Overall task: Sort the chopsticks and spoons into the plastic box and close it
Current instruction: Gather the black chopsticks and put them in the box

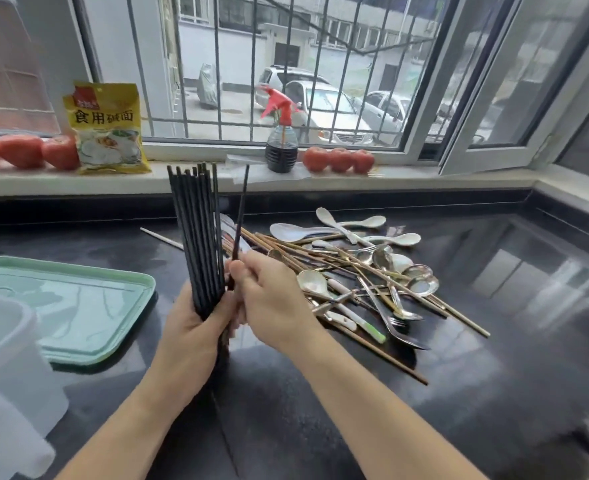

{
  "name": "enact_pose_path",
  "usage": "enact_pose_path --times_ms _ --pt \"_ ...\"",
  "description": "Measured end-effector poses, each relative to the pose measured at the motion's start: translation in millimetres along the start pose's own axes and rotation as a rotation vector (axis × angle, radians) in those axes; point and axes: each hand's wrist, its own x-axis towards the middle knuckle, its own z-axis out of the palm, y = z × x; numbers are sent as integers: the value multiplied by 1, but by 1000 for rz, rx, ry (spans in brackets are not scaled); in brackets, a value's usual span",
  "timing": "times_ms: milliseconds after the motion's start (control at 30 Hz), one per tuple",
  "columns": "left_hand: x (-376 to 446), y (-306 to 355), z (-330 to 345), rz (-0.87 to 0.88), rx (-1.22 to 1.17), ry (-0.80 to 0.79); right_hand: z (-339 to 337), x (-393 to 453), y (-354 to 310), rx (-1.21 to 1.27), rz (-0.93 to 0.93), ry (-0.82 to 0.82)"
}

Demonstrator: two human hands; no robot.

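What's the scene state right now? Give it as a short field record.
left hand: grips upright bundle of black chopsticks
right hand: pinches single dark chopstick beside bundle
pile: wooden chopsticks, metal and white spoons, mixed on black counter
plastic box: lower left, open
green lid: flat on counter beside box

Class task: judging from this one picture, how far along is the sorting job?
Done: the left hand grips a gathered bundle of black chopsticks. In hand: the right hand adds one more black chopstick. Left: the pile of spoons and wooden chopsticks, the white plastic box, the green lid off.
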Motion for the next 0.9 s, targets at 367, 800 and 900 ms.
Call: enact_pose_path --times_ms 367,800,900 --pt "16 -1 -22 72 8 433 -13 8 54 -1108 -65 -409" --pt "18 6 -26 -11 -27 513 -20 -45 43 -1012 -240 -613" --pt "19 6 -27 -41 -53 533 -30 -38 49 -1038 -164 -619"
